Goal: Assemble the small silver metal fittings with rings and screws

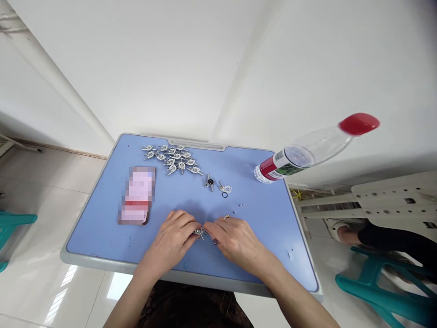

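My left hand (pixel 178 238) pinches a small silver metal part (pixel 200 233) with a pin sticking out, just above the near half of the blue table. Against its right side, my right hand (pixel 235 239) has its thumb and fingers closed on the same part, hiding much of it. Beyond the hands lie a silver part with a black round centre (pixel 210 181), a flat metal plate (pixel 227 188) with a pin by it, and a dark ring (pixel 224 195). Tiny metal pieces (pixel 241 205) sit right of these. Similar assembled silver parts (pixel 175 156) are heaped at the back left.
A phone (pixel 138 196) lies on the left of the blue table (pixel 262 273). A red-capped clear bottle (pixel 287 164) stands at the back right, near the white wall (pixel 191 68). Teal stools (pixel 372 273) flank the table; a person's leg (pixel 385 241) shows at right.
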Available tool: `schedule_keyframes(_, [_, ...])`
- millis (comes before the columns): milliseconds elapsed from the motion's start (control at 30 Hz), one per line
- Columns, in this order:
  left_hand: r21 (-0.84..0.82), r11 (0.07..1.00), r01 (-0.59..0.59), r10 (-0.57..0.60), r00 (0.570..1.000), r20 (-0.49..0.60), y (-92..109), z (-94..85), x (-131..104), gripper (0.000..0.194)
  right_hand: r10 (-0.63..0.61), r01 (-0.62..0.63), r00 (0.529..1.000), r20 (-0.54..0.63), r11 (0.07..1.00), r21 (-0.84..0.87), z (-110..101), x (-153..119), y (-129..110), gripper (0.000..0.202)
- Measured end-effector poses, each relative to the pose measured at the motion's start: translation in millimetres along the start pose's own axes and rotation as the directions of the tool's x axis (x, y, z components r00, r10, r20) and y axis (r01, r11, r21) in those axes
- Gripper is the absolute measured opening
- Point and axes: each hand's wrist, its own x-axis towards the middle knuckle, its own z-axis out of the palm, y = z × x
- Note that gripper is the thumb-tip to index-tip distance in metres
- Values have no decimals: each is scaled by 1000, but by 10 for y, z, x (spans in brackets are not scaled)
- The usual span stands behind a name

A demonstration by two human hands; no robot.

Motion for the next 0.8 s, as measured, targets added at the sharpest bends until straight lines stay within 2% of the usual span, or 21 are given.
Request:
schedule_keyframes(600, [-3,1000,3,-3,1000,-1,9,-12,3,15,-59,59,998,6,997,-48,5,-6,-27,24])
schedule_keyframes(800, [-6,1000,4,-4,1000,-5,11,-9,-1,14,-46,46,999,3,999,-13,14,-5,-40,24])
